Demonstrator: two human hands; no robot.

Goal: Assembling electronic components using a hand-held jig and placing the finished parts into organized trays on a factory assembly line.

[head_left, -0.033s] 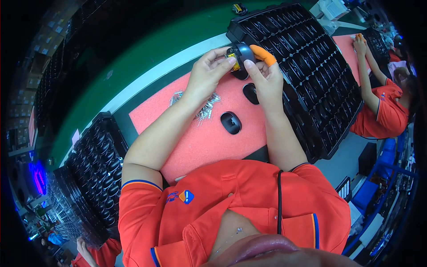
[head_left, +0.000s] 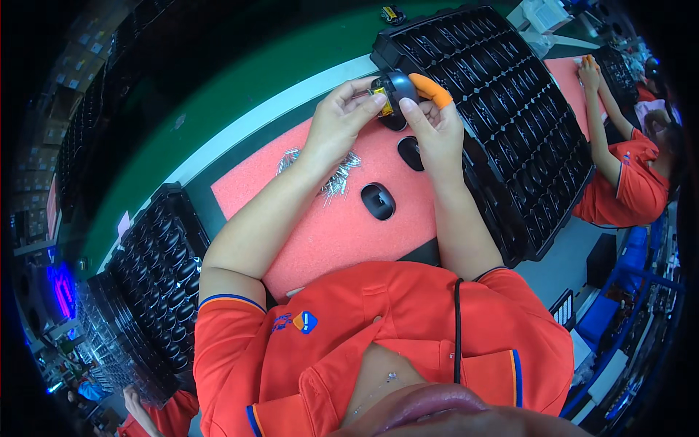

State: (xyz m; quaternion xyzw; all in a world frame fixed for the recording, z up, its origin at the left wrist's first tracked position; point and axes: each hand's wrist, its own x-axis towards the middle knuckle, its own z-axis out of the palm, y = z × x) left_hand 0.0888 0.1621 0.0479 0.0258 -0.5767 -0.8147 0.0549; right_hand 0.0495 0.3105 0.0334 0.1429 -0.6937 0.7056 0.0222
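Note:
My left hand [head_left: 341,120] is closed on a small black part with a yellow wrapped block [head_left: 384,104], its thumb pressed on the block. My right hand [head_left: 443,138] grips a dark, glossy rounded shell [head_left: 400,84] right beside that part; the two touch or nearly touch. An orange finger cot [head_left: 431,90] covers one finger of the right hand. Below the hands, on a pink foam mat [head_left: 328,244], lie a black oval shell [head_left: 378,202] and another black shell [head_left: 409,152], partly hidden by my right wrist. A pile of thin silver metal pieces [head_left: 338,178] rests by my left forearm.
A large black compartment tray [head_left: 502,109] stands right of the mat. Another black tray [head_left: 164,255] with rounded dark pieces is at left. Beyond the mat runs a green surface [head_left: 255,65] with a pale edge. A co-worker's arm [head_left: 601,131] is at far right.

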